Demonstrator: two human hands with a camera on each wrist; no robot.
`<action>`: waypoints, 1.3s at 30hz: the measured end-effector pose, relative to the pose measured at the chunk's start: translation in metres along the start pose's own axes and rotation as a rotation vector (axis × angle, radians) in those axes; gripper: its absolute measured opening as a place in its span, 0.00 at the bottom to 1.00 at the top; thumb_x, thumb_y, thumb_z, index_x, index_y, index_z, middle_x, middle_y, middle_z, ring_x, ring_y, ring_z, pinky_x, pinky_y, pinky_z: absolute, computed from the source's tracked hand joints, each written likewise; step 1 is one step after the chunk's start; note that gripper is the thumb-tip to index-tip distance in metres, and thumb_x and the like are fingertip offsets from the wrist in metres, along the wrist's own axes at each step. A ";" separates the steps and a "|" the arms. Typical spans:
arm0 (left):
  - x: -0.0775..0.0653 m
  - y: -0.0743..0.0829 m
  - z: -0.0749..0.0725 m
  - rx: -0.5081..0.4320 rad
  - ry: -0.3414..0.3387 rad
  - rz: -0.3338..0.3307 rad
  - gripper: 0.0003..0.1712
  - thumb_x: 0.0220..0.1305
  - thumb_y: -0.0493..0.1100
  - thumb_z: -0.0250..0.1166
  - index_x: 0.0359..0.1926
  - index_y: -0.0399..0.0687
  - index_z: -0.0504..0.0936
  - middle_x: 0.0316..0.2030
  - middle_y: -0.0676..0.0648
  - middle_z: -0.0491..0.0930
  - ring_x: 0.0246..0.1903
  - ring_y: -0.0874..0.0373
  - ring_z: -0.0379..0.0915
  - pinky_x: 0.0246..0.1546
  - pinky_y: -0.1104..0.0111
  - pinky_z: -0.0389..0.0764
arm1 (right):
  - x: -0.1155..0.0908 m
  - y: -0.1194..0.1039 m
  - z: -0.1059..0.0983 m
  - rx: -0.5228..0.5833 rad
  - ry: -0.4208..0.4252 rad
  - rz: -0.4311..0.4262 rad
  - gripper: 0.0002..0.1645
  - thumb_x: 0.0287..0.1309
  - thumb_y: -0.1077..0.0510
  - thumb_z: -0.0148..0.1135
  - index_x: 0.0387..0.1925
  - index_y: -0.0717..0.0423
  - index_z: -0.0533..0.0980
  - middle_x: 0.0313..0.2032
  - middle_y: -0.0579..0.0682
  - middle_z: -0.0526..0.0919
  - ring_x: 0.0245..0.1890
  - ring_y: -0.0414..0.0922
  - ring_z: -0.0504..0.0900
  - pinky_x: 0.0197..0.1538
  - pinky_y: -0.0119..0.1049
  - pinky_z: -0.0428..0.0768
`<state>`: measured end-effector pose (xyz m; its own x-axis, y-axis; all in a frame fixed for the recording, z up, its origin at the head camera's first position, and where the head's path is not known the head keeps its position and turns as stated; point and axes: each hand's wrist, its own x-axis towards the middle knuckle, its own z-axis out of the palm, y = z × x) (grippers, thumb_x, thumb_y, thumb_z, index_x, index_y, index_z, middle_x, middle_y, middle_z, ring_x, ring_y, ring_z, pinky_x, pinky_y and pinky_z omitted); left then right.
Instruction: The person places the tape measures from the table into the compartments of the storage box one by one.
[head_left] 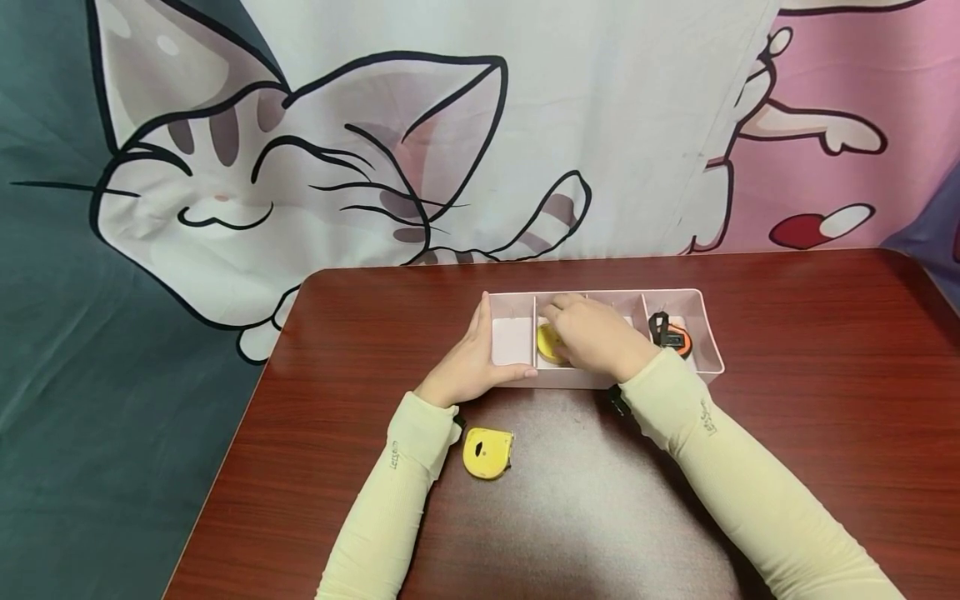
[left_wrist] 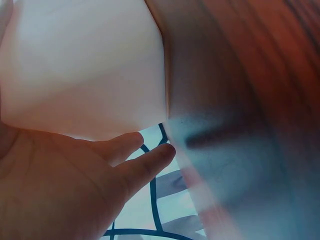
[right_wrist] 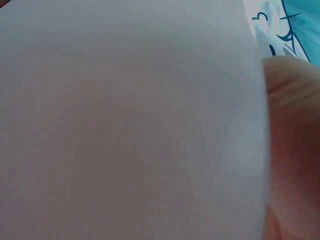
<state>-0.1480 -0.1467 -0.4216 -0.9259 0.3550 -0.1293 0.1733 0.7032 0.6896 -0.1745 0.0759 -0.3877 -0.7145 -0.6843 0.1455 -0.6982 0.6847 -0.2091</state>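
A pale pink divided box [head_left: 513, 329] sits near the back of the table. My left hand [head_left: 468, 354] lies against its left end, fingers straight along the end wall and thumb across the front wall. In the left wrist view, straight fingers [left_wrist: 145, 167] show beside the box's pale wall [left_wrist: 85, 70]. My right hand [head_left: 596, 333] reaches into the compartment right of the leftmost one, its bent fingers gripping a yellow tape measure [head_left: 550, 343] that it partly covers. The right wrist view is mostly filled by the box's wall [right_wrist: 135, 125].
A second yellow tape measure [head_left: 487, 453] lies on the reddish-brown wooden table [head_left: 360, 342], in front of the box near the left wrist. An orange and black tape measure [head_left: 675, 337] with a strap sits in the rightmost compartment. A cat-patterned curtain [head_left: 600, 108] hangs behind the table.
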 end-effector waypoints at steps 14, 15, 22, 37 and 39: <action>0.001 -0.001 0.000 -0.003 -0.001 0.005 0.79 0.54 0.66 0.74 0.77 0.47 0.20 0.79 0.42 0.28 0.74 0.47 0.48 0.70 0.57 0.60 | -0.008 -0.003 -0.001 0.019 0.068 0.007 0.30 0.53 0.62 0.74 0.57 0.69 0.77 0.54 0.62 0.80 0.56 0.58 0.78 0.59 0.52 0.76; 0.001 -0.001 0.000 -0.002 -0.001 0.006 0.79 0.54 0.66 0.74 0.77 0.47 0.20 0.79 0.42 0.28 0.74 0.47 0.48 0.70 0.57 0.60 | -0.009 -0.003 -0.001 0.020 0.066 0.016 0.31 0.53 0.62 0.74 0.58 0.68 0.77 0.54 0.62 0.80 0.56 0.58 0.78 0.60 0.52 0.76; 0.001 -0.002 0.001 0.006 0.008 0.015 0.79 0.54 0.66 0.74 0.77 0.46 0.20 0.79 0.41 0.28 0.75 0.47 0.46 0.70 0.57 0.59 | -0.015 -0.002 -0.002 0.037 0.071 0.052 0.35 0.54 0.60 0.75 0.62 0.68 0.75 0.57 0.62 0.79 0.59 0.59 0.76 0.62 0.53 0.74; 0.000 -0.003 0.000 0.013 0.007 0.003 0.78 0.54 0.67 0.74 0.78 0.47 0.21 0.79 0.41 0.29 0.73 0.46 0.51 0.69 0.57 0.62 | -0.022 -0.008 -0.007 0.063 0.124 0.035 0.33 0.52 0.62 0.74 0.60 0.68 0.76 0.57 0.62 0.79 0.59 0.59 0.76 0.60 0.55 0.75; 0.000 -0.003 0.000 0.017 0.005 0.005 0.78 0.54 0.67 0.73 0.78 0.47 0.21 0.79 0.41 0.29 0.73 0.46 0.52 0.69 0.57 0.63 | -0.023 -0.010 -0.008 0.067 0.133 0.026 0.32 0.52 0.62 0.75 0.59 0.68 0.76 0.56 0.62 0.79 0.59 0.59 0.76 0.59 0.55 0.75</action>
<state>-0.1483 -0.1483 -0.4238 -0.9266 0.3557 -0.1222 0.1838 0.7117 0.6780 -0.1515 0.0872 -0.3815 -0.7348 -0.6243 0.2651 -0.6782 0.6804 -0.2776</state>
